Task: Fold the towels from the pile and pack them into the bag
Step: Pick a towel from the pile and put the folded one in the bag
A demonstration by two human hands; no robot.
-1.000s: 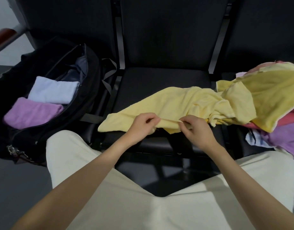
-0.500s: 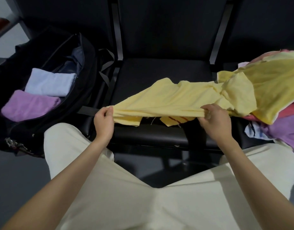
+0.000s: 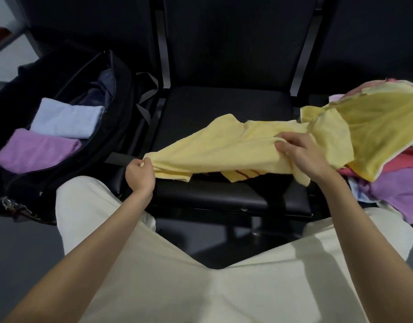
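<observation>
1. You hold a pale yellow towel (image 3: 224, 145) stretched across the black seat (image 3: 224, 106) in front of you; it is unfolded, creased and bunched, with a lower corner showing thin dark red stripes hanging under its front edge.
2. Your left hand (image 3: 140, 176) is closed in a fist on the towel's left end, at the seat's front left corner; your right hand (image 3: 303, 155) is clamped on a gathered ridge of the same towel further right, fingers curled over the cloth; the two hands are well apart.
3. The towel's right end runs up onto the pile (image 3: 387, 141) at your right, where more yellow cloth lies over pink and purple pieces.
4. At your left the black bag (image 3: 112, 127) lies open; inside it a folded light blue towel (image 3: 65, 117) sits behind a folded purple towel (image 3: 37, 150), the two touching.
5. Your cream trousers (image 3: 201, 276) fill the lower part of the view.
</observation>
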